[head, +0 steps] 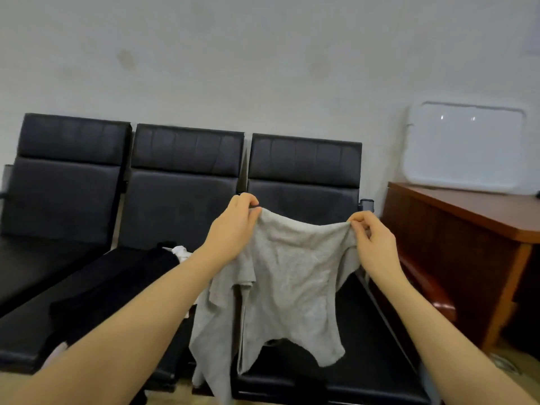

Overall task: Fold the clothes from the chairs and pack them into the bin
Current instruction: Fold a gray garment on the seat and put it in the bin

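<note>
Three black padded chairs [181, 182] stand joined in a row against a pale wall [263, 68]. The seat of the left chair shows only its dark cushion. On the middle seat lies a heap of black clothes [117, 287], with a small crumpled white piece [181, 251] showing at its far end, just behind the person's left forearm. The left hand [233, 226] is raised in front of the gap between the middle and right chairs, its thumb and fingers pinching one upper corner of a grey garment [286, 282]. The garment hangs in the air between both hands, its top edge sagging in a shallow curve, its wrinkled body dropping in front of the right chair's seat; one loose flap trails lower on the left side, down past the seat's front edge. The right hand [374, 244] pinches the other upper corner with curled fingers, at about the same height as the left hand. Just right of the chairs stands a reddish-brown wooden worktop [467, 217], and on its far side a white rectangular lid or tray [464, 147] leans upright against the wall. No bin can be made out.
</note>
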